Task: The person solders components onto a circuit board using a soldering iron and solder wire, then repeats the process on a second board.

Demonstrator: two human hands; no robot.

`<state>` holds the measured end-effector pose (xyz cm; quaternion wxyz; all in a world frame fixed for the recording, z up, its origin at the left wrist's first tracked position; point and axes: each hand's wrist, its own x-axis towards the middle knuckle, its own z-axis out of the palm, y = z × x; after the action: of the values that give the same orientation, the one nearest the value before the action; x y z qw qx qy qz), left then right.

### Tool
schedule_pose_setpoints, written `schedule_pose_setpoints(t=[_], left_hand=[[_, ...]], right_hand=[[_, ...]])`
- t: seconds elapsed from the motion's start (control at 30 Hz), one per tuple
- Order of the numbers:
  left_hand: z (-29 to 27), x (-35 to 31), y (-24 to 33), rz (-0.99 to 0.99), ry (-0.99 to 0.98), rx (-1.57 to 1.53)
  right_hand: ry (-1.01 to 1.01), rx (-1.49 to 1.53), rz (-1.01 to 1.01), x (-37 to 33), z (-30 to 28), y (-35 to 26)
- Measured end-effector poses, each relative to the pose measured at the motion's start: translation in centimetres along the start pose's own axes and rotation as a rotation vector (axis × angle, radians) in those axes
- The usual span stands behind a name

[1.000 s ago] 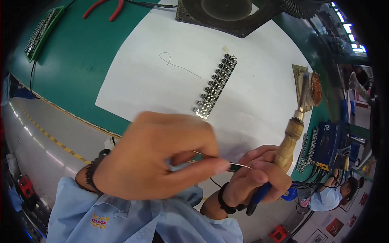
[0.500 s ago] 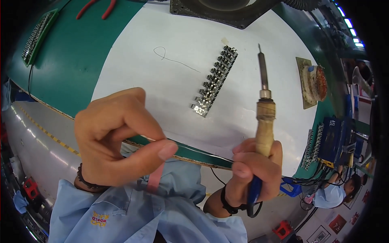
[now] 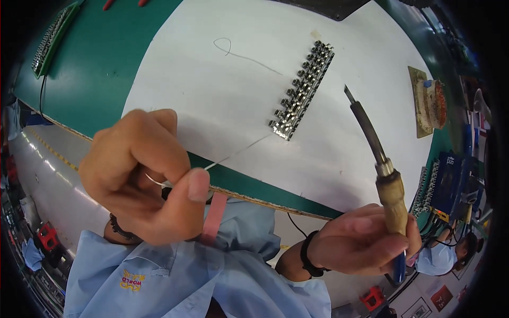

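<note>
Between the thumb and index finger of my left hand [image 3: 143, 177] is a thin silvery solder wire [image 3: 233, 155]. Its free end points up and right, close to the near end of a row of small shiny metal parts [image 3: 303, 90]. My right hand [image 3: 366, 238] grips a soldering iron [image 3: 392, 199] by its worn, tan-wrapped handle. The iron's dark tip angles up and left, to the right of the metal row and apart from it. A loose, looped thin wire [image 3: 250, 59] lies left of the row.
White paper [image 3: 201, 100] covers much of the green tabletop [image 3: 114, 53]. A green tray of metal parts [image 3: 53, 40] sits far left. On the right are a round crusted block on a board [image 3: 432, 103], further metal rows [image 3: 426, 193] and a blue box [image 3: 446, 180]. A person [image 3: 437, 259] is beyond.
My right hand has let go of the solder wire and moved right with the iron, now tilted. My left hand still holds the wire, whose free end now points up toward the metal row.
</note>
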<state>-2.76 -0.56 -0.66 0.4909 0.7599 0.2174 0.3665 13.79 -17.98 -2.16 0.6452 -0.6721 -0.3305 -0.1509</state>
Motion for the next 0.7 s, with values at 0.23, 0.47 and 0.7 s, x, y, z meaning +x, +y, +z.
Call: schedule_pose_setpoints(t=[0.23,0.47,0.7], left_hand=[[0.5,0.1,0.2,-0.068,0.047,-0.005],[0.5,0.3,0.3,-0.076,0.036,-0.016],[0.6,0.4,0.4,-0.061,0.018,0.017]], right_hand=[[-0.159,0.337,0.189,0.4,-2.4,0.4],[-0.054,0.159,0.105,0.2,0.3,-0.4],[-0.124,0.168,0.098,0.5,0.7,-0.4]])
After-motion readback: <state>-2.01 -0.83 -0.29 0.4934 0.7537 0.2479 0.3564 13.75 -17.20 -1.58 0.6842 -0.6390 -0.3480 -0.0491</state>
